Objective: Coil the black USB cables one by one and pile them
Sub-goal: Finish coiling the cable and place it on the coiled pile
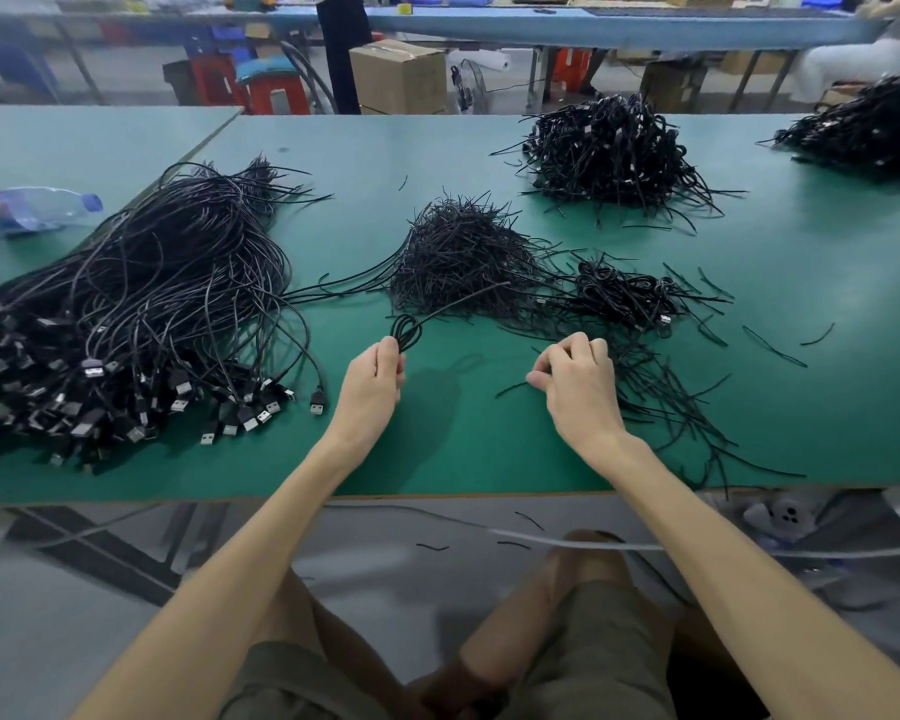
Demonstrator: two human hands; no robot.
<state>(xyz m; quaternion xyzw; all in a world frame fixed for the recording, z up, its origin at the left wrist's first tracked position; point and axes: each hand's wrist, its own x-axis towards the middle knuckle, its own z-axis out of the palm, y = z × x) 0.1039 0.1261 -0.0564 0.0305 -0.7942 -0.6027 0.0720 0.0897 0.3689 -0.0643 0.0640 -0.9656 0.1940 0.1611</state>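
My left hand (378, 374) grips a black USB cable (407, 330) wound into a small coil, whose loose end trails up toward the heap of short black ties (461, 262). My right hand (575, 374) pinches a short black tie (510, 389) lying on the green table (437, 449). A big bundle of uncoiled USB cables (141, 314) lies at the left, plugs toward me. A small pile of coiled cables (627, 298) sits just beyond my right hand.
Two larger piles of coiled cables (606, 148) (874, 127) sit at the back right. A plastic water bottle (27, 207) lies at the far left. Loose ties (671, 402) are scattered right of my right hand. Cardboard boxes (398, 75) and red stools (276, 90) stand behind the table.
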